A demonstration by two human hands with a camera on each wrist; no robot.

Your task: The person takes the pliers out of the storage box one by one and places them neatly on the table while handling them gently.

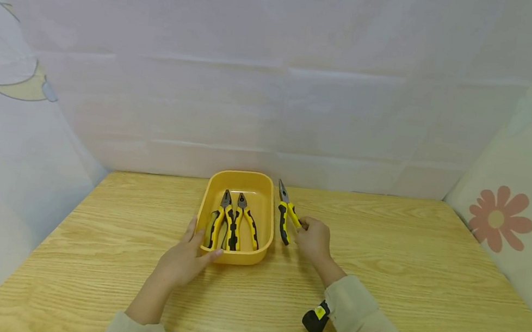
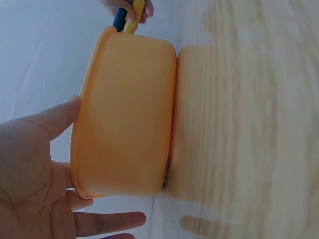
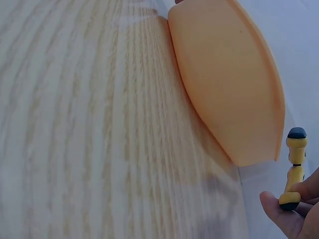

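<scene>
A yellow plastic bin (image 1: 271, 210) stands on the table, with pliers (image 1: 225, 210) and further pliers (image 1: 242, 204) lying in it, jaws pointing to the back. All have yellow and black handles. My left hand (image 1: 184, 263) holds the bin's near left corner, thumb on the front rim and fingers along the left side; some fingers stretch past the corner in the left wrist view. To the right of the bin, my right hand (image 1: 314, 240) pinches long-nose pliers (image 1: 284, 195) by the end of one handle. Their handles are spread and their tip points away from me.
The bin stands near the back of the wooden table (image 1: 385, 245), close to a pale sheet (image 1: 277, 112) hung behind it. Patterned sheets hang on both sides. A black wrist device (image 1: 315, 319) sits at my right sleeve (image 1: 354, 299).
</scene>
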